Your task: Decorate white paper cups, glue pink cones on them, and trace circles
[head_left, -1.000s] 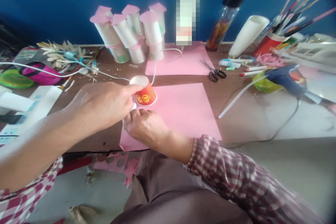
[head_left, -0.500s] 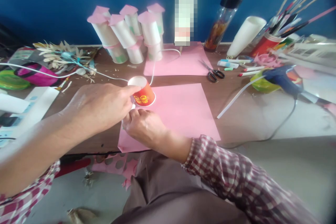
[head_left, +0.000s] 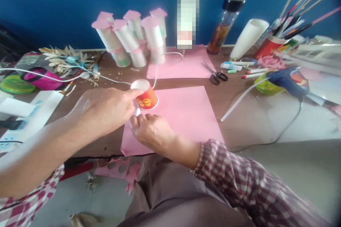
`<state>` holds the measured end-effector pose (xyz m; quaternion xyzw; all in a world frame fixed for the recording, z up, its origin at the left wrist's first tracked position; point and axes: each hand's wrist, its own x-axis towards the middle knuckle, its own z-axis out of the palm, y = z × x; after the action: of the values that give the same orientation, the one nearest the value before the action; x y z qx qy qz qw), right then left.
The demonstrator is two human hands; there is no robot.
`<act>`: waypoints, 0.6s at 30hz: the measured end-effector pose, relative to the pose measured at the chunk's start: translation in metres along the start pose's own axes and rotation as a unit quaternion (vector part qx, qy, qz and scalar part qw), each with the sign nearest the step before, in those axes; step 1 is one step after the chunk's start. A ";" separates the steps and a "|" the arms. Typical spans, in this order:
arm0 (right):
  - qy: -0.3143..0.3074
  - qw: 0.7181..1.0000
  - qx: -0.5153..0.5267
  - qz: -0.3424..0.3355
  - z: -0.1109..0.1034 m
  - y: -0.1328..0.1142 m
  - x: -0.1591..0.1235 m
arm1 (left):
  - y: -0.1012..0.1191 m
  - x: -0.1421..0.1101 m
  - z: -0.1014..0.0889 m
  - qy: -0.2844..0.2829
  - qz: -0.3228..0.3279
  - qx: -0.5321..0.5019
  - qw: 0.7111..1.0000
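A red paper cup (head_left: 148, 98) with yellow marks stands on a pink paper sheet (head_left: 183, 113), its flared rim down and its white base up. My left hand (head_left: 106, 108) reaches over from the left, its index finger pressed on the cup's top edge and the other fingers curled. Close below, my right hand (head_left: 151, 129) is closed in a pinch. From it a slim white pen-like thing (head_left: 137, 112) pokes out beside the cup's lower edge; the rest of it is hidden in my fingers.
Several white paper tubes with pink cone tops (head_left: 153, 35) stand at the back left. Black-handled scissors (head_left: 218, 77), markers (head_left: 231, 66) and a blue glue gun (head_left: 285, 79) lie to the right. A white power strip (head_left: 44, 110) sits at the left; a white cable crosses the table.
The view has shifted slightly. More of the white pen-like thing shows between my right hand and the cup. The left index finger stays on the cup.
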<state>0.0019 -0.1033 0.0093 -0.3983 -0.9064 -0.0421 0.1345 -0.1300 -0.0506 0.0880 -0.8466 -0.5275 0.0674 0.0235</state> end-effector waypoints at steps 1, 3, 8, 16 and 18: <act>-0.008 1.000 0.000 -0.002 -0.001 0.001 -0.002 | 0.001 0.000 -0.001 0.003 0.004 0.029 1.000; -0.014 1.000 0.001 -0.005 -0.002 0.004 -0.006 | 0.003 0.000 -0.002 0.019 0.018 0.098 0.995; -0.006 1.000 0.002 -0.016 0.001 0.012 -0.020 | 0.004 -0.002 -0.004 0.023 0.028 0.118 0.992; -0.022 0.998 0.065 -0.006 -0.009 0.033 -0.038 | 0.005 -0.003 -0.005 0.009 0.023 0.140 0.990; -0.035 0.995 0.088 0.001 -0.015 0.039 -0.040 | 0.011 -0.003 -0.014 -0.012 0.012 0.131 0.991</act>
<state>0.0594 -0.1085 0.0117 -0.3867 -0.9105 0.0522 0.1372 -0.1197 -0.0580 0.1005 -0.8417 -0.5041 0.1464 0.1268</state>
